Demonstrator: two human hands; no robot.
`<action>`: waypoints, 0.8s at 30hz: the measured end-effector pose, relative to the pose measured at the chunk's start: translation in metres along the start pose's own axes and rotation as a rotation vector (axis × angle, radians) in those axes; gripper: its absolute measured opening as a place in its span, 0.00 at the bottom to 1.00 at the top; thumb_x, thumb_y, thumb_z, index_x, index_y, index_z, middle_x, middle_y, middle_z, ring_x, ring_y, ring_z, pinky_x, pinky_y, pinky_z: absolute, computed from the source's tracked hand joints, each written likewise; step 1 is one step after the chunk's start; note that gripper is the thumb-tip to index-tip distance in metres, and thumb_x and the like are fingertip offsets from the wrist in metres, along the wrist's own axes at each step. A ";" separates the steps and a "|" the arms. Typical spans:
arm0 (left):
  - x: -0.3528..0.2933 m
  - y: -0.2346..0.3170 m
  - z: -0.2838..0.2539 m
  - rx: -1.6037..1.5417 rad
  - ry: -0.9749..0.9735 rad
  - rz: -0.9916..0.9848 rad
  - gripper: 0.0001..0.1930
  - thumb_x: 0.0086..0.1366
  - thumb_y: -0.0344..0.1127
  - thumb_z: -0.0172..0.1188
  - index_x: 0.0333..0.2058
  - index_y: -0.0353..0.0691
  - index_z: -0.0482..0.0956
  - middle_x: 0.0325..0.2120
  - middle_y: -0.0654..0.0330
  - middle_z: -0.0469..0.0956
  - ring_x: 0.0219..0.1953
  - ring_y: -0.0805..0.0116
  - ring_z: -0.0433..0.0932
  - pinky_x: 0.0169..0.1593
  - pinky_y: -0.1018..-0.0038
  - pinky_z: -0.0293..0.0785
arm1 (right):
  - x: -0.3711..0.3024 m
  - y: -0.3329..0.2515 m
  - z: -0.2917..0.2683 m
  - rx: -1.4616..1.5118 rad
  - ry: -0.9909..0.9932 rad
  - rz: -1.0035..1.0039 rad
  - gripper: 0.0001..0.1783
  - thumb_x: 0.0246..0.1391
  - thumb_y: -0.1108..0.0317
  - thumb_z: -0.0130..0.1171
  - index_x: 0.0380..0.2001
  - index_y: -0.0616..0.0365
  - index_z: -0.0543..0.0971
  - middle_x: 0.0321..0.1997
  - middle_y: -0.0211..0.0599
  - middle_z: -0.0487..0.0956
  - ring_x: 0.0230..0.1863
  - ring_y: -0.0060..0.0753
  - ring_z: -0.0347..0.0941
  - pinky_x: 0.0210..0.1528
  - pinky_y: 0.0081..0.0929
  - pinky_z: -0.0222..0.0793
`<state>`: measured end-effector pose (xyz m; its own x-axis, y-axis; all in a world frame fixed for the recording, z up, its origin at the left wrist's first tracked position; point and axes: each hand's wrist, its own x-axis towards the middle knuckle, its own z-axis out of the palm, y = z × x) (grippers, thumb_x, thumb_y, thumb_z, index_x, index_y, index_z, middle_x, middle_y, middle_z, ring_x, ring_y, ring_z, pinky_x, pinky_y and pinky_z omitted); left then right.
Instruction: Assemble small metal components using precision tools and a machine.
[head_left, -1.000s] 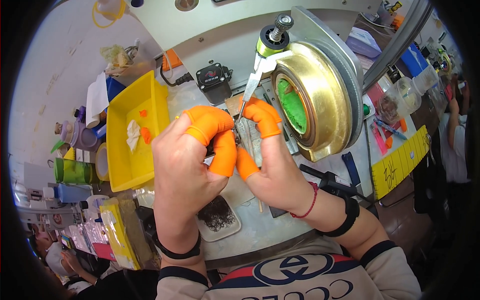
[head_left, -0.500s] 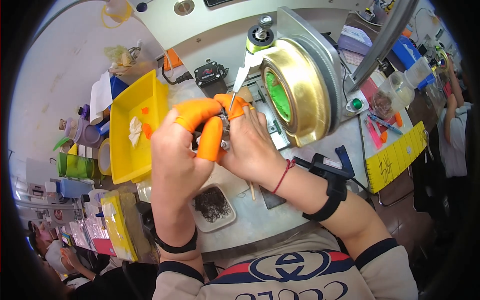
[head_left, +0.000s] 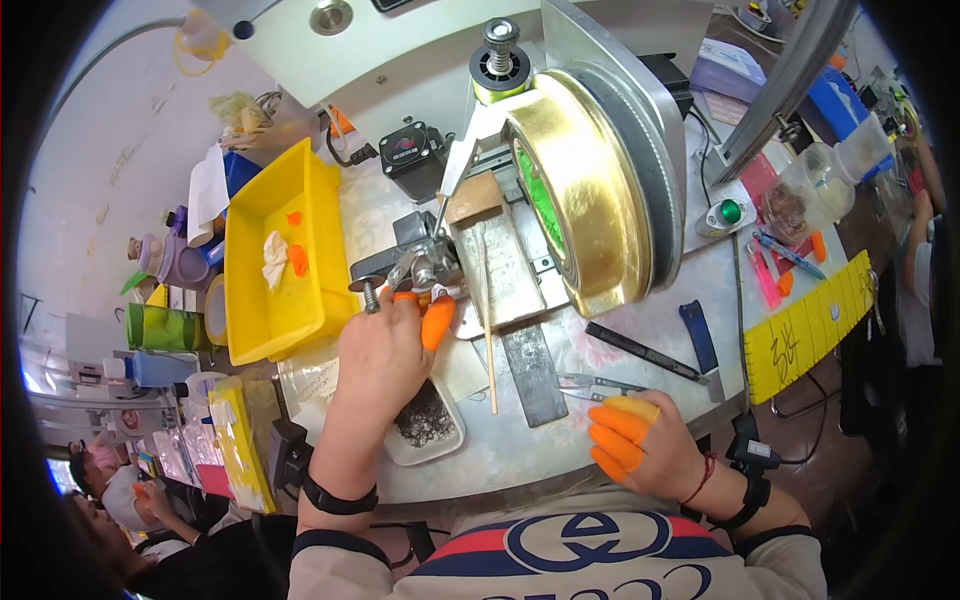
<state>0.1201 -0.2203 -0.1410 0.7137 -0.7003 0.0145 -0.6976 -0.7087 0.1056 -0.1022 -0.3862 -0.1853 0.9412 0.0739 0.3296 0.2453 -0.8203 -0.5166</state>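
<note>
My left hand (head_left: 385,345), with orange finger cots, is closed at the lower side of a small metal clamp fixture (head_left: 428,264). Part of the grip is hidden behind the knuckles. A pale pointed blade (head_left: 457,168) reaches down to the fixture from the spool post. At the near right, my right hand (head_left: 645,445) has its cotted fingers curled together; I cannot make out whether anything is in them. Just beyond those fingers lies a pair of metal tweezers (head_left: 603,386). A thin wooden stick (head_left: 489,330) leans across a metal tray (head_left: 512,270).
A large gold roll (head_left: 610,200) stands at the back right. Left is a yellow bin (head_left: 285,330); nearer, a white dish (head_left: 445,445) holds dark fibres. A flat dark bar (head_left: 535,375), a black knife-like tool (head_left: 642,350) and a blue holder (head_left: 699,335) lie right of it.
My right hand has left the fixture and moved down right, near the tweezers. My left hand has shifted lower, so the fixture and tray show. The view has shifted slightly.
</note>
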 end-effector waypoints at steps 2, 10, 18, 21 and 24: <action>0.006 -0.003 0.005 0.046 0.005 0.010 0.07 0.46 0.30 0.56 0.21 0.31 0.71 0.20 0.47 0.71 0.24 0.49 0.70 0.29 0.62 0.66 | -0.002 0.010 0.001 0.056 0.021 -0.016 0.11 0.38 0.69 0.54 0.30 0.53 0.75 0.37 0.30 0.74 0.39 0.32 0.69 0.44 0.32 0.59; 0.000 0.000 0.009 0.035 0.129 -0.022 0.08 0.47 0.32 0.55 0.23 0.33 0.73 0.19 0.49 0.72 0.22 0.51 0.72 0.27 0.63 0.69 | 0.006 -0.006 -0.006 -0.062 0.030 -0.093 0.11 0.38 0.70 0.52 0.30 0.52 0.75 0.38 0.29 0.74 0.37 0.29 0.70 0.44 0.37 0.58; -0.030 0.007 -0.125 -0.334 -0.114 0.465 0.12 0.50 0.44 0.56 0.22 0.41 0.74 0.21 0.56 0.74 0.20 0.56 0.72 0.24 0.68 0.68 | -0.010 -0.016 0.002 -0.160 0.304 0.051 0.12 0.36 0.73 0.57 0.29 0.54 0.74 0.34 0.31 0.74 0.36 0.31 0.70 0.43 0.34 0.58; -0.068 0.006 -0.183 -0.496 0.316 0.757 0.12 0.46 0.41 0.62 0.24 0.39 0.74 0.22 0.59 0.73 0.21 0.63 0.71 0.25 0.73 0.67 | -0.012 -0.015 0.005 -0.152 0.338 0.043 0.11 0.35 0.74 0.56 0.29 0.55 0.74 0.34 0.31 0.74 0.36 0.32 0.70 0.42 0.33 0.59; -0.060 0.022 -0.212 -0.372 0.892 0.756 0.21 0.44 0.43 0.65 0.34 0.36 0.73 0.31 0.54 0.73 0.26 0.63 0.72 0.30 0.74 0.68 | -0.009 -0.015 0.003 -0.123 0.301 0.008 0.12 0.35 0.73 0.57 0.29 0.55 0.75 0.34 0.31 0.74 0.36 0.32 0.70 0.42 0.33 0.60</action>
<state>0.0751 -0.1757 0.0714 0.0326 -0.5169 0.8554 -0.9985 0.0206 0.0506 -0.1138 -0.3728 -0.1824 0.8275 -0.0893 0.5543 0.1907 -0.8839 -0.4271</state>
